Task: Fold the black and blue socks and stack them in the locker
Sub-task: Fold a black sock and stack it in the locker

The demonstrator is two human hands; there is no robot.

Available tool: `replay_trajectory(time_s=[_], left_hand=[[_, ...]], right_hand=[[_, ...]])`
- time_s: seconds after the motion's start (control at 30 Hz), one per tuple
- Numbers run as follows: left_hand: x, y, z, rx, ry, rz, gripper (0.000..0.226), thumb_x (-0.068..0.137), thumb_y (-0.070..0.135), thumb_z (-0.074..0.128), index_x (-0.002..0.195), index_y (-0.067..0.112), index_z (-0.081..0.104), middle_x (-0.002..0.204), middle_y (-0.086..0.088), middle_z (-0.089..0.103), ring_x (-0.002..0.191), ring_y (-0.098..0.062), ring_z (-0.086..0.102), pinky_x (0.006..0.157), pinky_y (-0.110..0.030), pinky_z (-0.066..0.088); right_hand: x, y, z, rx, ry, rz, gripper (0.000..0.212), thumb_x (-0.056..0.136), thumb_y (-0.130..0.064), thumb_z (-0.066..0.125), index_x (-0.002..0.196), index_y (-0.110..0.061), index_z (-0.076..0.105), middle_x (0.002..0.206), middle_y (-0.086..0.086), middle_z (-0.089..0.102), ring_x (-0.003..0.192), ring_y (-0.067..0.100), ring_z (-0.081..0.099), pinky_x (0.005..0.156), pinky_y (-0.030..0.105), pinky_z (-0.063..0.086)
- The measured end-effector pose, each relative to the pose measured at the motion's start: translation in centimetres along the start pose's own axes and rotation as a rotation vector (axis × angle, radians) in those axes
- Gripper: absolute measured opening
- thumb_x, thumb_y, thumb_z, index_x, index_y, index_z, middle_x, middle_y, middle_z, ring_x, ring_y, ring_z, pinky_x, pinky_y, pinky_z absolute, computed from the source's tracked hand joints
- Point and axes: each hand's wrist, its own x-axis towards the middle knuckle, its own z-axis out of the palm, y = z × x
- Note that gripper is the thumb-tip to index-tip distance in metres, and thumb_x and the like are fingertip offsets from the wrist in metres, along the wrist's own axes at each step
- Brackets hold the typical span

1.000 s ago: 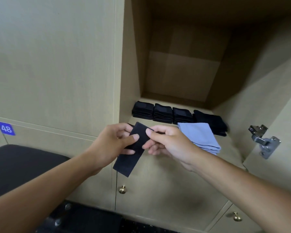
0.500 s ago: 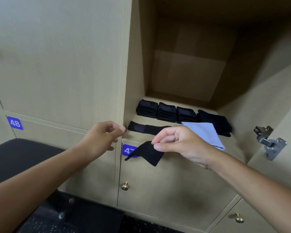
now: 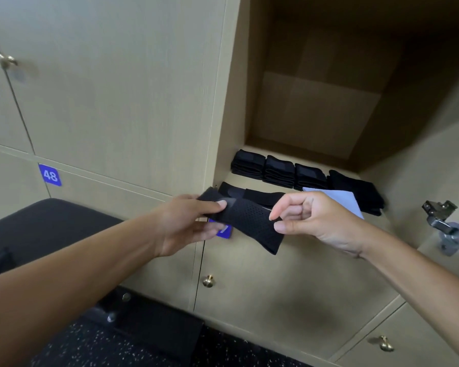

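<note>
A black perforated sock is stretched between my two hands in front of the open locker. My left hand pinches its left end and my right hand pinches its right end. Another black sock lies flat at the front of the locker shelf. Behind it stand three folded black sock stacks in a row, with a looser black pile at the right. Light blue socks lie on the shelf, partly hidden by my right hand.
The locker door's metal hinge sticks out at the right. Closed locker doors with brass knobs lie below. A blue label 48 marks the left door. A black padded bench stands lower left.
One black sock was laid on the shelf front. My left hand came back and took hold of the other sock, which both hands now stretch out.
</note>
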Motion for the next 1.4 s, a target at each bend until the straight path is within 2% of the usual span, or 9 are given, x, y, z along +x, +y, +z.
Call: replay_trajectory(time_s=[0.1,0.27,0.37,0.47,0.63,0.83,0.97,1.23,1.4], left_hand=[[0.2,0.4,-0.5,0.049,0.046,0.085,0.034,0.091,0.013,0.074,0.122,0.002,0.068,0.090,-0.009,0.071,0.063,-0.014,0.061,0.059,-0.020,0.056],[-0.2,1.1,-0.3,0.015,0.070,0.186,0.027,0.088,0.018,0.077,0.111,0.008,0.067,0.094,-0.006,0.073,0.069,-0.014,0.066,0.067,-0.025,0.055],[-0.5,1.4,-0.5,0.041,0.035,0.221,0.025,0.089,0.022,0.075,0.110,0.009,0.068,0.097,-0.007,0.074,0.081,-0.017,0.069,0.076,-0.029,0.054],[-0.8,1.5,-0.5,0.132,0.043,0.228,0.023,0.088,0.025,0.076,0.103,0.008,0.072,0.092,-0.007,0.074,0.078,-0.016,0.066,0.070,-0.026,0.049],[-1.2,1.5,-0.1,0.276,0.020,0.269,0.033,0.076,0.025,0.084,0.100,0.010,0.067,0.086,-0.009,0.077,0.068,-0.017,0.068,0.061,-0.026,0.048],[-1.7,1.2,0.6,0.415,-0.154,0.298,0.019,0.083,0.017,0.081,0.095,0.009,0.069,0.095,-0.018,0.078,0.081,-0.025,0.073,0.074,-0.031,0.055],[-1.6,1.0,0.6,0.438,-0.186,0.281,0.021,0.083,0.019,0.080,0.099,0.009,0.069,0.098,-0.017,0.078,0.081,-0.021,0.074,0.069,-0.025,0.055],[-0.7,0.5,-1.4,0.682,-0.241,0.082,0.029,0.092,0.030,0.073,0.107,0.004,0.073,0.095,-0.006,0.077,0.084,-0.016,0.069,0.075,-0.025,0.050],[-0.5,0.7,-1.8,0.760,-0.154,0.133,0.013,0.091,0.023,0.076,0.091,0.010,0.074,0.080,-0.001,0.075,0.072,-0.011,0.067,0.064,-0.018,0.047]], right_hand=[[0.0,0.2,0.0,-0.038,0.005,0.042,0.010,0.086,-0.017,0.074,0.094,-0.013,0.073,0.094,0.012,0.075,0.087,0.008,0.067,0.082,0.015,0.049],[0.2,0.0,0.9,-0.263,0.079,0.022,0.011,0.095,-0.028,0.070,0.101,-0.020,0.066,0.101,-0.003,0.076,0.098,0.014,0.068,0.092,0.032,0.050],[0.4,-1.0,1.9,-0.295,0.226,-0.120,0.007,0.095,-0.021,0.069,0.100,-0.022,0.064,0.106,-0.008,0.073,0.102,0.006,0.067,0.085,0.020,0.052],[0.5,-1.9,2.7,-0.293,0.278,-0.200,0.014,0.093,-0.018,0.070,0.104,-0.025,0.064,0.108,-0.012,0.071,0.103,0.004,0.065,0.082,0.016,0.051],[1.3,-2.0,4.2,-0.092,0.374,-0.098,0.035,0.091,-0.029,0.073,0.120,-0.037,0.054,0.114,-0.012,0.068,0.097,0.009,0.069,0.085,0.031,0.057],[1.7,-1.9,4.5,0.214,0.216,0.041,0.036,0.093,-0.016,0.072,0.127,-0.020,0.058,0.108,0.008,0.076,0.097,0.025,0.074,0.083,0.030,0.059],[1.7,-1.5,4.4,0.140,0.188,0.035,0.039,0.089,-0.008,0.075,0.123,-0.022,0.063,0.104,0.010,0.077,0.099,0.030,0.074,0.093,0.037,0.058],[1.7,-0.5,3.6,0.097,0.313,0.081,0.035,0.088,-0.003,0.074,0.116,-0.022,0.066,0.101,0.007,0.076,0.093,0.026,0.074,0.092,0.035,0.059],[1.4,0.3,3.1,-0.238,0.274,0.046,0.034,0.085,-0.011,0.078,0.111,-0.028,0.063,0.090,-0.009,0.068,0.074,0.008,0.066,0.074,0.021,0.052]])
